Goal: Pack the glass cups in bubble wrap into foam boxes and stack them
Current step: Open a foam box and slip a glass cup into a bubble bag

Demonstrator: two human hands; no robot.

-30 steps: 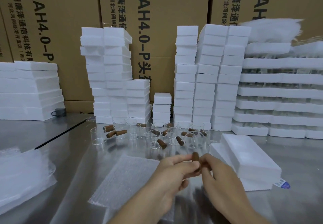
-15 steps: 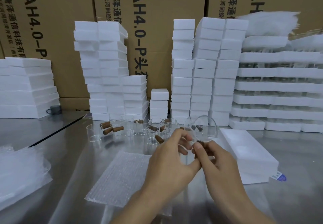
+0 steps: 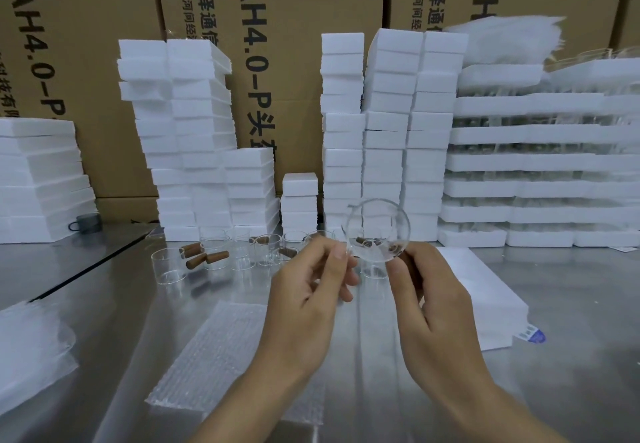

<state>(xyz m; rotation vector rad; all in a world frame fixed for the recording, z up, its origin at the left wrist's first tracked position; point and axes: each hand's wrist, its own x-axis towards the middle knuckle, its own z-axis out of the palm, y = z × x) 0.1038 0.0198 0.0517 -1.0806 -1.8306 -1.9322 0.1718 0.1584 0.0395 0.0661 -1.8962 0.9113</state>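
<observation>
A clear glass cup (image 3: 377, 231) is held up above the steel table, its round face turned toward me. My left hand (image 3: 308, 300) pinches its left rim, and my right hand (image 3: 429, 300) grips its lower right side where the brown handle is mostly hidden. A sheet of bubble wrap (image 3: 214, 349) lies flat on the table below my left forearm. A white foam box (image 3: 485, 300) lies to the right of my right hand. Several more glass cups with brown handles (image 3: 207, 255) stand in a row behind.
Tall stacks of white foam boxes (image 3: 187, 138) (image 3: 388, 124) line the back, with cardboard cartons (image 3: 277, 27) behind them. Foam trays of glassware (image 3: 540, 165) fill the right. More foam slabs (image 3: 38, 179) and a pile of bubble wrap (image 3: 31, 349) sit at the left.
Both hands have lifted the glass cup up and away from the table and turned it, so its round face now points toward me.
</observation>
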